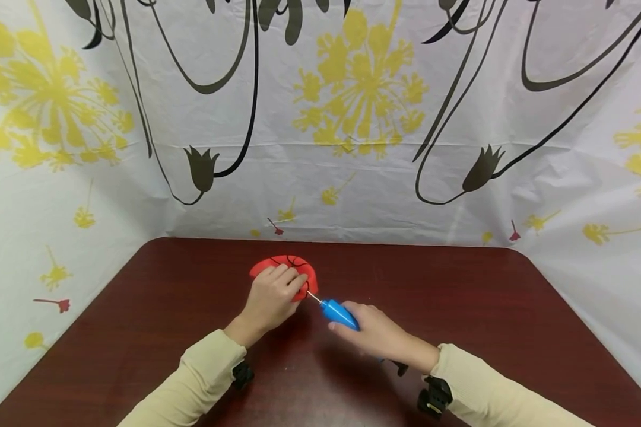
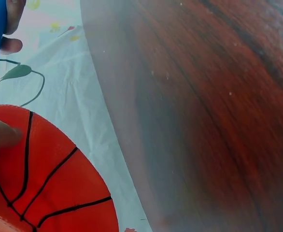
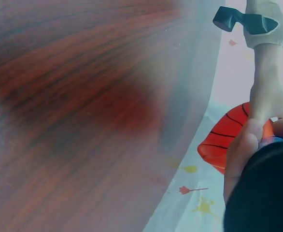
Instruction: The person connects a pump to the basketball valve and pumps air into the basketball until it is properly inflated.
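Note:
A soft, partly collapsed red-orange basketball [image 1: 308,274] with black lines is in my left hand [image 1: 271,298], whose fingers grip it near its front edge. In the left wrist view the ball [image 2: 69,179] looks flattened and folded. My right hand [image 1: 379,333] holds a blue hand pump [image 1: 339,315], its barrel slanting up toward the ball. From the pump's front end a thin metal needle [image 1: 314,297] reaches the ball's lower right side, close to the left fingers. In the right wrist view a large dark rounded end [image 3: 264,193] covers much of the right hand.
Both hands are above a dark reddish-brown wooden table [image 1: 192,279] with rounded far corners. Behind it hangs a white cloth [image 1: 278,178] printed with yellow and dark flowers. Black bands with camera mounts [image 1: 435,396] sit at the wrists, over light sleeves.

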The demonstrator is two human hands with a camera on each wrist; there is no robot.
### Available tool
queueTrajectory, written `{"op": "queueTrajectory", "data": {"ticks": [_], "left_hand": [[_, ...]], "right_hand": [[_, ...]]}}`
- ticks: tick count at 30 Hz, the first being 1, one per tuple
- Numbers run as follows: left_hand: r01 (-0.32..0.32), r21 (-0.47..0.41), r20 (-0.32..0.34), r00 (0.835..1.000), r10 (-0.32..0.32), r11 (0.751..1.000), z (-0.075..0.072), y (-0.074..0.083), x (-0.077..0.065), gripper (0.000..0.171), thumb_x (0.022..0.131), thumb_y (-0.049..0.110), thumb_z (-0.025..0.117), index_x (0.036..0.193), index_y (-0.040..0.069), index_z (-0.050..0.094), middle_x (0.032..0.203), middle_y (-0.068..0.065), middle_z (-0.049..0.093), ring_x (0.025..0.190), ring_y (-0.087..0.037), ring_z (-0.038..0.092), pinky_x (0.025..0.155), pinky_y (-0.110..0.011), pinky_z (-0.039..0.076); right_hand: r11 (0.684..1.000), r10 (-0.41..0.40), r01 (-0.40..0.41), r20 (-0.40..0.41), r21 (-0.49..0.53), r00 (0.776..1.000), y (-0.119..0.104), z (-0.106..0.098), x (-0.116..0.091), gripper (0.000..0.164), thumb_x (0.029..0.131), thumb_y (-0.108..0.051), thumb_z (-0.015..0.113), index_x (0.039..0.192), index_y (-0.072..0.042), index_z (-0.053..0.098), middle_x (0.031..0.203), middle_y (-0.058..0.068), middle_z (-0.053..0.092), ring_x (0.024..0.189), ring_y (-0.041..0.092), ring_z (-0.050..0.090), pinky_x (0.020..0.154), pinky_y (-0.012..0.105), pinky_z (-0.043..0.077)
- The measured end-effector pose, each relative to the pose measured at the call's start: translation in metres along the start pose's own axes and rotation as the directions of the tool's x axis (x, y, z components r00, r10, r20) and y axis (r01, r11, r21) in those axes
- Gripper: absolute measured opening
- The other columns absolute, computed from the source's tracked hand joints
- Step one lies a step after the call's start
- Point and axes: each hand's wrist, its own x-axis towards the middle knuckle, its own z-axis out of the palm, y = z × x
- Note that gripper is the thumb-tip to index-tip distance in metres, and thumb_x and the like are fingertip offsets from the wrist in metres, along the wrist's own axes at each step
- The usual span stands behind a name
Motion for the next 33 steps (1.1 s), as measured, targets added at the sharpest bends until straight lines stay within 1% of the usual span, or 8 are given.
{"op": "queueTrajectory", "data": {"ticks": [9,14,20,24,27,28,29,33], "left_hand": [[-0.041,0.051,-0.002,0.999,0.041,0.998,-0.001,0.001,0.000,0.035,0.062,0.022,0.076,0.093,0.008,0.068,0.081,-0.006,0.063,0.072,-0.019,0.054,0.063,-0.029,0.045],[-0.072,0.099,-0.039,0.996,0.076,0.992,-0.002,0.003,0.004,0.028,0.064,0.020,0.073,0.090,0.009,0.069,0.079,-0.005,0.062,0.071,-0.018,0.054,0.062,-0.028,0.045],[-0.074,0.065,-0.048,0.996,0.078,0.995,-0.003,0.006,0.005,0.024,0.063,0.018,0.073,0.086,0.010,0.069,0.078,-0.004,0.062,0.070,-0.017,0.054,0.063,-0.028,0.046],[-0.060,0.026,-0.057,0.996,0.061,0.998,-0.003,0.007,0.004,0.024,0.062,0.017,0.073,0.083,0.008,0.068,0.077,-0.004,0.061,0.070,-0.017,0.053,0.063,-0.028,0.046],[-0.075,0.008,-0.063,0.995,0.076,0.997,-0.004,0.008,0.004,0.024,0.061,0.018,0.074,0.081,0.008,0.068,0.076,-0.004,0.061,0.069,-0.017,0.053,0.062,-0.028,0.046],[-0.080,0.005,-0.062,0.995,0.081,0.997,-0.004,0.009,0.004,0.023,0.061,0.019,0.074,0.080,0.008,0.068,0.076,-0.004,0.061,0.069,-0.017,0.053,0.062,-0.027,0.046],[-0.085,0.003,-0.059,0.995,0.085,0.996,-0.004,0.009,0.005,0.022,0.062,0.019,0.073,0.080,0.009,0.068,0.076,-0.004,0.061,0.069,-0.017,0.053,0.061,-0.027,0.046],[-0.068,0.008,-0.038,0.997,0.068,0.998,-0.006,0.011,0.006,0.017,0.066,0.019,0.070,0.080,0.010,0.068,0.077,-0.003,0.061,0.070,-0.016,0.052,0.061,-0.026,0.045]], "right_hand": [[0.997,0.071,-0.073,0.081,0.017,0.994,-0.012,-0.004,0.000,0.044,0.088,-0.033,0.051,0.108,0.005,0.048,0.059,0.006,0.053,0.039,0.020,0.053,0.037,0.028,0.043],[0.977,0.148,-0.169,0.163,0.126,0.975,-0.016,-0.006,0.003,0.042,0.089,-0.036,0.048,0.104,0.003,0.048,0.053,0.008,0.051,0.037,0.016,0.052,0.038,0.031,0.045],[0.904,0.216,-0.289,0.247,0.316,0.945,-0.020,-0.008,0.007,0.040,0.087,-0.040,0.049,0.089,0.000,0.049,0.056,0.007,0.049,0.038,0.013,0.049,0.039,0.027,0.044],[0.830,0.221,-0.354,0.330,0.431,0.918,-0.021,-0.011,0.011,0.042,0.086,-0.041,0.049,0.097,0.000,0.051,0.060,0.005,0.049,0.040,0.010,0.046,0.040,0.022,0.041],[0.779,0.208,-0.389,0.382,0.492,0.900,-0.021,-0.014,0.012,0.042,0.087,-0.040,0.049,0.102,0.000,0.052,0.061,0.003,0.048,0.041,0.008,0.044,0.041,0.020,0.040],[0.776,0.203,-0.390,0.389,0.496,0.899,-0.021,-0.014,0.012,0.042,0.087,-0.039,0.049,0.101,0.001,0.052,0.061,0.003,0.048,0.041,0.009,0.044,0.041,0.020,0.041],[0.786,0.203,-0.384,0.384,0.485,0.901,-0.021,-0.014,0.012,0.041,0.087,-0.038,0.049,0.099,0.001,0.051,0.061,0.004,0.048,0.041,0.009,0.045,0.041,0.020,0.041],[0.881,0.199,-0.305,0.302,0.361,0.932,-0.023,-0.009,0.011,0.038,0.088,-0.037,0.049,0.091,0.000,0.048,0.059,0.008,0.048,0.039,0.013,0.046,0.040,0.025,0.043]]}}
